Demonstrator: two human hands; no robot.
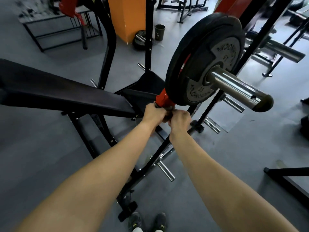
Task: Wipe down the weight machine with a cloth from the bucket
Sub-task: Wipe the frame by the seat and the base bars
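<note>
The weight machine has a red arm (164,98) that carries a black weight plate (205,57) on a chrome sleeve (237,88). A dark grey cloth (167,110) is wrapped round the red arm just below the plate. My left hand (153,113) grips the cloth on the arm from the left. Pressed close against it, my right hand (179,120) pinches the cloth's other end. Most of the cloth is hidden by my fingers. The machine's black padded bench (63,92) stretches off to the left. A dark bucket (160,32) stands on the floor far back.
Chrome storage pegs (165,169) jut from the black frame (150,166) below my arms. An orange pillar (126,17) and loose plates (139,41) stand behind. More racks and a chrome bar (284,51) fill the right. My shoes (147,222) stand on grey floor.
</note>
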